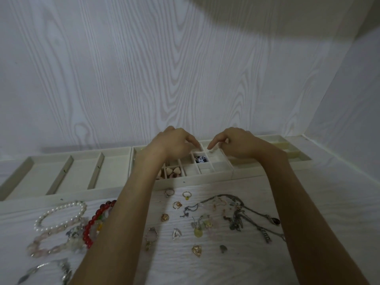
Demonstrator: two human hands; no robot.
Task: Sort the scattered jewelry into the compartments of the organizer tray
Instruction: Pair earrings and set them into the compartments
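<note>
1. Cream felt organizer tray (205,178) sits along the wall; our left hand (172,144) and right hand (236,145) hover over its small middle compartments, fingers curled down. Whether either pinches anything, we cannot tell.
2. Scattered jewelry lies nearer us than the tray: rings (187,194) under the hands, necklace chains (238,214) toward the right arm, bead bracelets (61,223) left.

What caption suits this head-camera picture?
Both hands hover over the organizer tray, jewelry scattered on the table.

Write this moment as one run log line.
left hand: over organizer tray | right hand: over tray | grasp: unclear | rings: unsorted on table
</note>
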